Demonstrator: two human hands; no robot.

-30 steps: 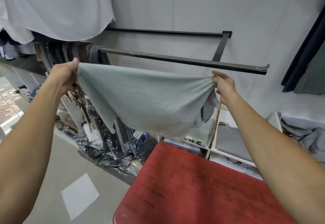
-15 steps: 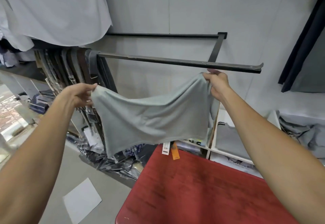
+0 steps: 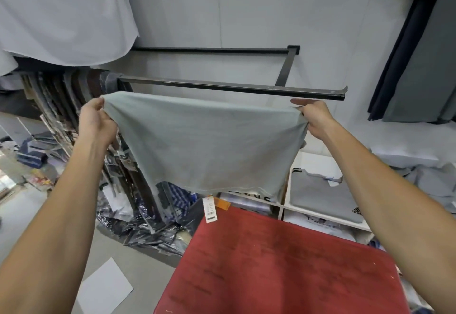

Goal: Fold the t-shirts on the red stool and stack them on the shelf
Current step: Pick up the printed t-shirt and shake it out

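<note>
While both arms reach forward, the left hand (image 3: pixel 95 122) and the right hand (image 3: pixel 313 119) each pinch an upper corner of a grey t-shirt (image 3: pixel 204 146), fingers closed tight on bunched cloth. Stretched flat between the hands, the t-shirt hangs in the air just in front of a black metal rail (image 3: pixel 232 86) fixed to the pale wall. Its lower hem sits above the far edge of the red stool (image 3: pixel 278 262), not touching the seat. Two tags (image 3: pixel 212 209), one white and one orange, dangle from the hem near the stool's far left corner. Beyond the stool's far right edge stands a white shelf (image 3: pixel 282 209), with a folded grey garment (image 3: pixel 323 197) lying in its right compartment. Belts (image 3: pixel 61 91) hang off the rail's left end, and plastic-wrapped packages (image 3: pixel 140 225) lie heaped on the floor below them. A white sheet of paper (image 3: pixel 104 286) lies on the floor left of the stool.
</note>
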